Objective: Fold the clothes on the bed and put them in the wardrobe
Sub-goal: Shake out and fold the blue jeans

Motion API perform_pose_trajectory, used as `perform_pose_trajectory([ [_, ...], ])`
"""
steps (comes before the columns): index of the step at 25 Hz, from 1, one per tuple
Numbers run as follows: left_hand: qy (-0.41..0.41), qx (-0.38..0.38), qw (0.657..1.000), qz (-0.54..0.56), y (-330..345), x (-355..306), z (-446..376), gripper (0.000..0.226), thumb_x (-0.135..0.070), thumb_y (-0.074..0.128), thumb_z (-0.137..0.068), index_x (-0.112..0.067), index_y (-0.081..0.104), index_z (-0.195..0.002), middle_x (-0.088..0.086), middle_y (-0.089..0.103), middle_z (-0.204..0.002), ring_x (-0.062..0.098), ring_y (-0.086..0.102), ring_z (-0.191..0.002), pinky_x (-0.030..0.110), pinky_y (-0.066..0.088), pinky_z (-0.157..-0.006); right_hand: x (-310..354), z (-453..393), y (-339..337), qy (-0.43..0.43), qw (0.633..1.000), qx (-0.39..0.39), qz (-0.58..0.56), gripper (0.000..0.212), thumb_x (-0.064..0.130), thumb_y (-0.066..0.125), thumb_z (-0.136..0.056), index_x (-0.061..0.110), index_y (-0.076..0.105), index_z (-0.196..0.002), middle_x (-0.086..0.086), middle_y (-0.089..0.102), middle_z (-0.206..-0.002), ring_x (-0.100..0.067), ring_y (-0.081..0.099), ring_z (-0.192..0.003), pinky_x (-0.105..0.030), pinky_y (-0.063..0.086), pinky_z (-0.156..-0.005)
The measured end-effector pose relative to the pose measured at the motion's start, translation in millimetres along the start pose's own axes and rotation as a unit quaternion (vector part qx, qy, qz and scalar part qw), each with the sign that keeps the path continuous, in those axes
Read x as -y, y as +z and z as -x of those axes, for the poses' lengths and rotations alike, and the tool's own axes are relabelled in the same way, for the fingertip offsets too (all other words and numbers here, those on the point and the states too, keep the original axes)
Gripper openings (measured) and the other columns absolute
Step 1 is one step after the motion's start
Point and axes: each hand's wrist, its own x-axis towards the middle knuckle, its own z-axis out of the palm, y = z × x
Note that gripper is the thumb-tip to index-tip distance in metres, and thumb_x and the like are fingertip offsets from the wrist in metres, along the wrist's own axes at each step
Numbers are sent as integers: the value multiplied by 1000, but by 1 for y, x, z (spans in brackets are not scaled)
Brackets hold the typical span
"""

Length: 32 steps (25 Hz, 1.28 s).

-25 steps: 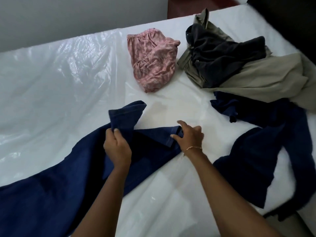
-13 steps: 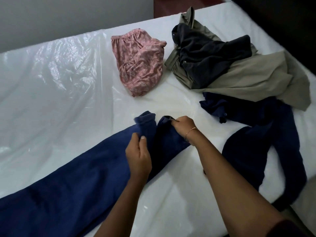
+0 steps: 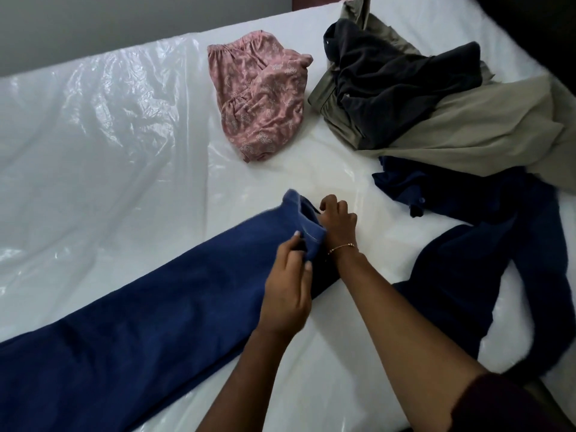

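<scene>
- A long blue garment of thick, matte, denim-like cloth is stretched diagonally across the near part of the bed, which is covered in glossy, crinkled clear plastic.
- Its stitched hem is pinched between thumb and fingers of the left hand.
- The far edge of the same hem is gripped by the curled fingers of the right hand; a thin beaded bracelet is worn on that wrist.
- A limp navy garment is sprawled to the right.
- Farther off, a crumpled pink printed piece is seen, with a charcoal garment heaped on smooth khaki cloth.
- No readable writing is seen.
</scene>
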Motion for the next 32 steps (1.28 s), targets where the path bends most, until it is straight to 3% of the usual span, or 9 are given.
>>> perform_pose_trajectory([
  [5,92,194,959,-183,5,38,10,38,-40,39,-112,-12,58,-129,-1,31,-168,13,4,-161,55,24,-127,-13,4,1,0,999,33,-12,49,43,77,-119,57,71,-166,-6,58,-147,-42,54,-128,-62,68,-97],
  [7,108,141,948,-263,-4,49,14,50,-50,39,-109,-13,57,-137,0,26,-171,23,-4,-162,61,8,-128,-5,4,-27,73,988,52,-125,32,48,75,-122,44,85,-152,-2,61,-156,-41,54,-142,-65,65,-112],
  [9,57,53,954,-288,-17,61,17,55,-50,37,-108,-11,57,-141,1,23,-172,26,-3,-162,63,8,-127,0,-2,-55,180,950,119,-227,60,76,65,-120,24,88,-140,0,68,-153,-34,53,-150,-66,55,-128],
  [11,16,1,952,-307,-28,71,23,57,-49,37,-106,-9,57,-141,3,24,-171,27,-1,-162,65,12,-126,3,-8,-59,136,962,149,-181,75,91,65,-113,23,89,-134,2,64,-150,-32,50,-146,-63,55,-126],
  [14,-9,-3,937,-349,-39,84,35,71,-58,40,-102,-10,46,-153,4,18,-173,29,-4,-162,62,5,-127,4,-3,-47,111,972,131,-159,35,55,83,-120,23,92,-134,-5,61,-157,-40,55,-147,-64,73,-122],
  [21,-37,138,890,-432,-51,90,28,96,-91,28,-89,-42,-6,-164,-10,-23,-172,30,-29,-156,63,-23,-119,-6,-2,-39,150,978,93,-113,65,59,87,-117,13,66,-159,-18,73,-150,-47,79,-130,-62,82,-109],
  [25,16,198,869,-454,-41,77,40,104,-95,31,-86,-38,-9,-164,-1,-24,-172,37,-30,-155,60,-34,-113,-25,2,-47,161,961,159,-162,58,62,80,-121,6,78,-136,-20,86,-139,-45,83,-122,-58,79,-110],
  [30,-118,133,979,-100,-62,75,25,46,-55,34,-108,-54,33,-154,-29,11,-168,16,-3,-162,48,-7,-127,16,16,-103,242,864,189,-400,35,43,86,-116,12,78,-103,-13,84,-107,-38,82,-103,-52,71,-94],
  [32,-289,6,938,190,-79,49,14,37,-54,35,-109,-46,53,-141,-22,42,-157,16,29,-155,40,18,-125,70,30,-117,177,866,211,-417,28,32,86,-113,5,87,-121,-21,89,-116,-40,83,-106,-60,76,-103],
])
